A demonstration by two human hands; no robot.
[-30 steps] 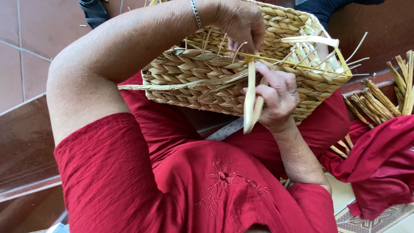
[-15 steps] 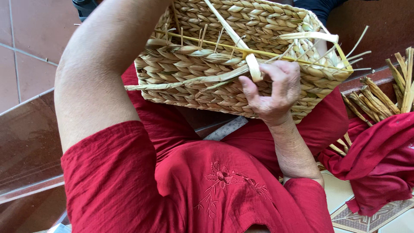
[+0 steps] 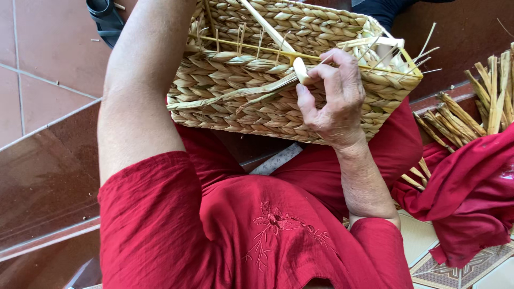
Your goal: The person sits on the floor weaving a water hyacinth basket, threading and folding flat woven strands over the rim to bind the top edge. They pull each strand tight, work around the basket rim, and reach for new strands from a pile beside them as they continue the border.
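Note:
A rectangular woven straw basket [image 3: 241,107] rests on my lap, tipped on its side, with loose straw ends sticking out along its rim. My right hand [image 3: 334,101] lies against the basket's wall and pinches a flat pale straw strand [image 3: 300,69], which is folded over at the fingertips and runs up across the basket. My left forearm [image 3: 142,91] reaches up along the basket's left side. My left hand is past the top edge of the picture.
A bundle of dried straw stalks [image 3: 482,101] lies at the right, above a heap of red cloth [image 3: 471,198]. A black sandal [image 3: 104,16] sits on the tiled floor at top left. A pale flat piece [image 3: 276,159] pokes out under the basket.
My right hand has drawn the strand up from the basket's lower edge to near its rim, folding it over. My left hand has slipped out of the picture at the top.

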